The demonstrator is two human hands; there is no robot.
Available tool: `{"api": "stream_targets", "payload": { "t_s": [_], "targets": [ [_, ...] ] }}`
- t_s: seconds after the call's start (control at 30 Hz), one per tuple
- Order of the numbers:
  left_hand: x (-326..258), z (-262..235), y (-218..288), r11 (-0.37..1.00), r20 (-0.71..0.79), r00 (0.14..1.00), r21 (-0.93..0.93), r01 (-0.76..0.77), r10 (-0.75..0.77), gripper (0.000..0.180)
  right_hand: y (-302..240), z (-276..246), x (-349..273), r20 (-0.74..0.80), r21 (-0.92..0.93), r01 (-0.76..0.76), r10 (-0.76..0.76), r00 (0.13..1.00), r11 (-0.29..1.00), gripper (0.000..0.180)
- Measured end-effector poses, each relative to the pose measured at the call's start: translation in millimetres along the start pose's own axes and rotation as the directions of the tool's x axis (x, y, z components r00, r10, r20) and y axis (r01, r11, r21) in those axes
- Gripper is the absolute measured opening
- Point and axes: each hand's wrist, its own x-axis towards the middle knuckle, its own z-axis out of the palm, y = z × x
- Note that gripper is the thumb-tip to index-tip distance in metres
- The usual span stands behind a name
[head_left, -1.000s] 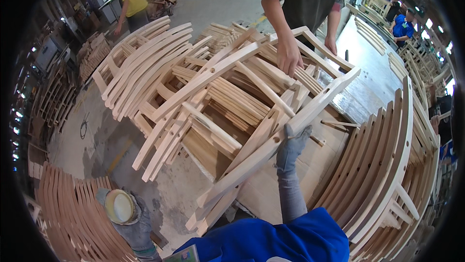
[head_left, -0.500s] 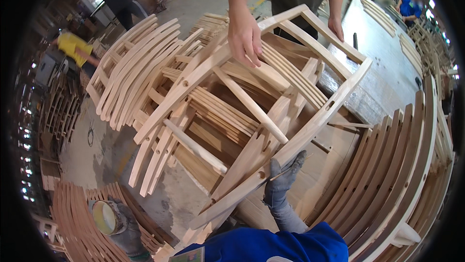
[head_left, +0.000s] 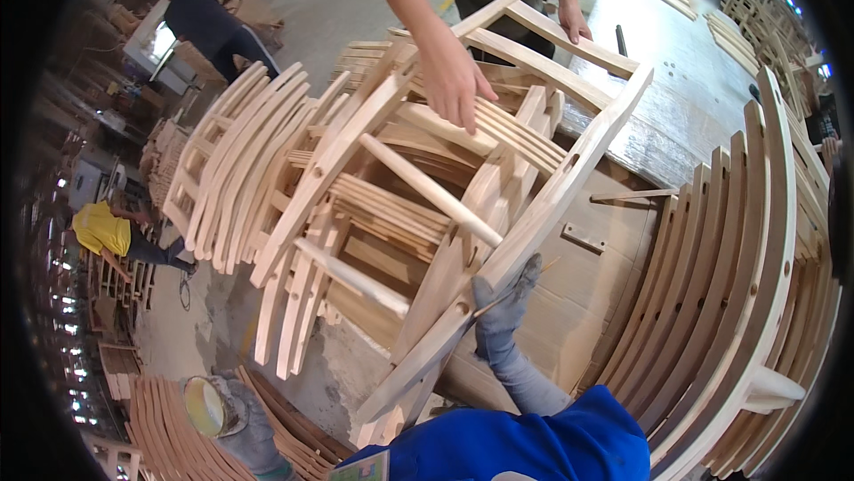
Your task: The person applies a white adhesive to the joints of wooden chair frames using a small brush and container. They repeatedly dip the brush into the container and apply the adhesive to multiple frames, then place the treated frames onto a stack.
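Wooden chair frame: right hand, gloved, fingers clamped on its rail; left hand below-left, fingers closed round tin

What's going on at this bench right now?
A person in a blue top steadies a bare wooden chair frame with the gloved right hand, a thin stick pinched in it. The gloved left hand holds a small round tin low down. A co-worker's bare hand grips the frame from across the workbench.
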Motion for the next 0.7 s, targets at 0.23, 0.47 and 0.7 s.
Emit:
{"api": "stream_targets", "payload": {
  "t_s": [0.23, 0.47, 0.7],
  "targets": [
    [-27, -68, 26, 0.717, 0.249, 0.964, -0.656, 0.236, -0.089, 0.044, -19, -13, 12, 0.136, 0.414, -0.105, 0.052, 0.989, 0.904, 0.074],
    [-78, -128, 41, 0.593, 0.121, 0.972, -0.775, 0.219, -0.200, 0.047, -57, -78, -26, 0.131, 0.626, -0.054, -0.036, 0.991, 0.778, 0.058],
    [-111, -144, 41, 0.659, 0.257, 0.948, -0.683, 0.314, -0.185, 0.056, -88, -117, -110, 0.374, 0.392, -0.275, 0.120, 0.919, 0.878, 0.050]
  ]
}}
